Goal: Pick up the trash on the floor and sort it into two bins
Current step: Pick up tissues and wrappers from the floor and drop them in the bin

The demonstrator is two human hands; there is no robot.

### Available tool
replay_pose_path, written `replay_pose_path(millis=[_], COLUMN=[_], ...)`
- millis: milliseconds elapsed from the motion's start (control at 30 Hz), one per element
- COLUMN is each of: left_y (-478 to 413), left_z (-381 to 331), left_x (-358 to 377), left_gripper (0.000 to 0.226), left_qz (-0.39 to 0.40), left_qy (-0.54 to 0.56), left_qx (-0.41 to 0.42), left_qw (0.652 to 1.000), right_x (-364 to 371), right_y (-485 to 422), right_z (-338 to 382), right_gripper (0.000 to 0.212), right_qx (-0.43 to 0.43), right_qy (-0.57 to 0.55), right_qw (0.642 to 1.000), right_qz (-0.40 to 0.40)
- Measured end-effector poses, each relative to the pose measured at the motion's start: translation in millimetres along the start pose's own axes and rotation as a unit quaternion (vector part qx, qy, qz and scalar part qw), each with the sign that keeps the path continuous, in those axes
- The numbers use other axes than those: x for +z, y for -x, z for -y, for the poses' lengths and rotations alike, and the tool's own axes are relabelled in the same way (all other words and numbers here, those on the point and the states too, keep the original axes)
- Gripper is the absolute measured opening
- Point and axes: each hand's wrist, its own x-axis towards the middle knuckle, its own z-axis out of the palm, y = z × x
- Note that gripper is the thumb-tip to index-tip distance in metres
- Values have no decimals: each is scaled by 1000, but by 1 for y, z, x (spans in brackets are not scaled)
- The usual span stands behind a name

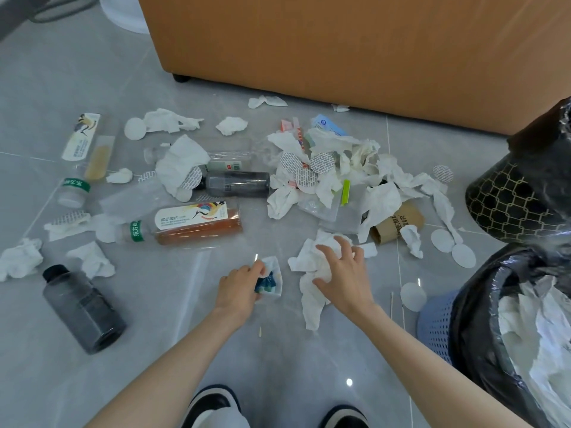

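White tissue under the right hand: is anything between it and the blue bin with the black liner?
Nothing visible blocks it. The right hand rests on the white tissue; between that and the blue bin lie only a flat white disc and a thin stick on the floor. The bin's mouth is open.

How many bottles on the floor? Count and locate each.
5: dark bottle near left; amber tea bottle centre; second dark bottle behind it; clear bottle behind that; pale tea bottle far left. Tissues may hide others.
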Motion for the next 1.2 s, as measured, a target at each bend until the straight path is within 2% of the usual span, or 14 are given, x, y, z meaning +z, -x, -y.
replay_pose_path(millis=[67,133,200,300,500,733,900,1067,1200], left_y=[0,-1,-1,-3,-10,3,23,52,66], left_z=[0,0,0,-2,-38,-131,-223,-305,-350], left_x=[-1,-3,-9,-23,-80,-174,-213,-217,-197], left_gripper=[36,33,30,26,26,27,26,27,29], left_qz=[8,21,30,18,-43,-84,-80,-50,-16], left_qy=[-15,-23,-10,30,90,151,142,81,2], left_qx=[5,10,9,1,16,131,220,321,378], left_qw=[1000,999,999,999,995,976,962,942,926], right_x=[5,10,10,-3,-75,-179,-236,-247,-237], right_y=[-1,1,4,5,7,34,87,138,168], right_z=[-4,-8,-10,-12,-6,-21,-63,-111,-141], right_gripper=[55,43,32,26,16,24,24,25,36], right_qx=[33,41,40,45,62,74,103,176,235], right_qy=[-11,-38,-68,-110,-253,-325,-340,-337,-309], right_qw=[997,996,995,992,964,921,890,869,878], right_qz=[62,75,55,29,-59,-201,-285,-317,-279])
